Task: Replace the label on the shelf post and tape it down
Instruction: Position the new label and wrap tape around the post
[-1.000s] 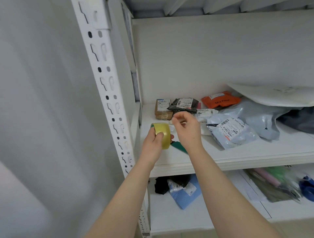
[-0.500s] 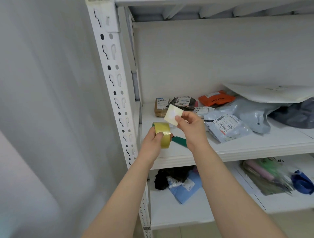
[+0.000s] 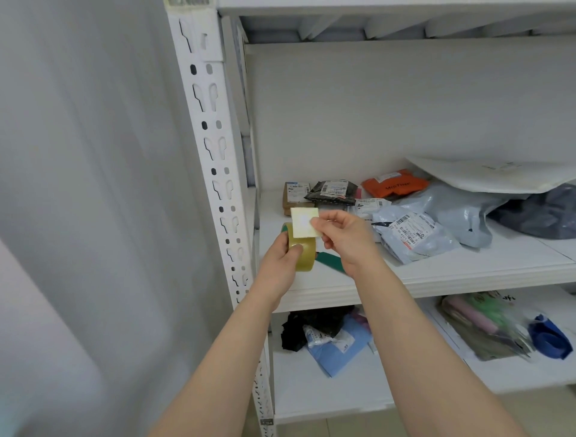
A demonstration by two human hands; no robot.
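My left hand grips a yellowish roll of clear tape in front of the shelf edge. My right hand pinches a small pale square label by its right edge and holds it just above the roll. The white perforated shelf post rises to the left of both hands. At the post's very top a label strip shows at the frame edge. A green strip lies on the shelf under my right wrist.
The middle shelf carries several parcels: a brown box, a black bag, an orange bag, grey mailers. The lower shelf holds blue and black packages. A white wall stands to the left.
My right hand picked up the label from the shelf and raised it over the tape roll. The view tilted upward, so the post's top has come into sight.
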